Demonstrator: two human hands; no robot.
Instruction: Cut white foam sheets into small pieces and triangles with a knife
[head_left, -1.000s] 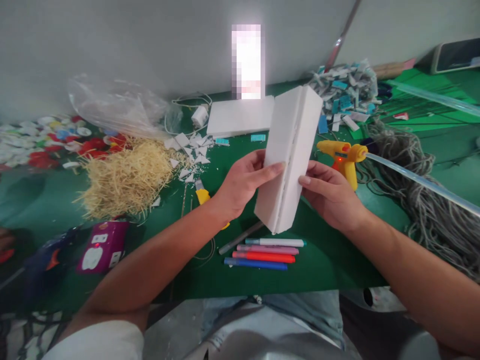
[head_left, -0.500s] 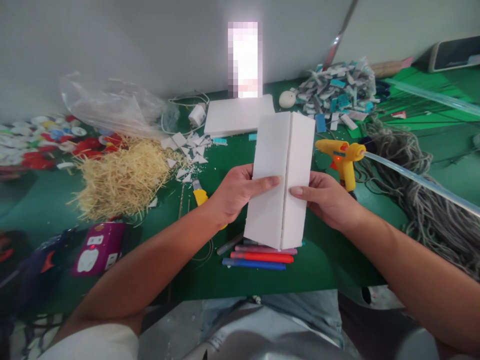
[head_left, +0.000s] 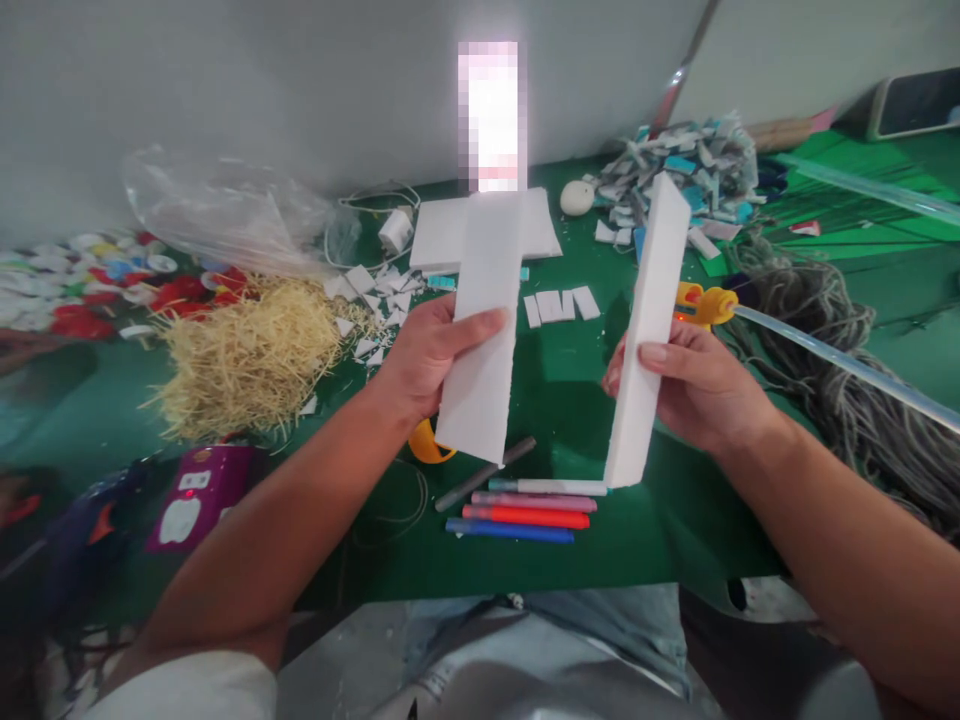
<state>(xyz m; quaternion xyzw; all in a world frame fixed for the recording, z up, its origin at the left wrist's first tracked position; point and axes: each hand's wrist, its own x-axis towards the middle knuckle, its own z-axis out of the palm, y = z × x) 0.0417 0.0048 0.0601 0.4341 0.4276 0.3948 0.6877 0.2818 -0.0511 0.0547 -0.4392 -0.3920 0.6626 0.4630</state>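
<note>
My left hand (head_left: 427,355) grips a flat white foam board strip (head_left: 484,375), thumb across its front and fingers hidden behind. A second, narrower foam board strip (head_left: 651,300) is in my right hand (head_left: 697,375), turned so that its long edge shows. The two strips stand apart, both roughly upright above the green table. Below them lie several markers, among them a red marker (head_left: 525,516), a blue marker (head_left: 510,531) and a grey marker (head_left: 487,475). Behind my right hand a yellow hot glue gun (head_left: 705,305) is partly covered.
Dry straw (head_left: 247,355) and white scraps (head_left: 386,295) lie left, near a purple box (head_left: 199,495). Several small white pieces (head_left: 559,305) sit mid-table. Farther back are a white board (head_left: 435,235) and a scrap pile (head_left: 690,175). Grey yarn (head_left: 817,340) spreads at right.
The two white foam strips, held edge to edge before, are now separated. My left hand has moved left with one, my right hand right with the other, uncovering small white pieces on the table.
</note>
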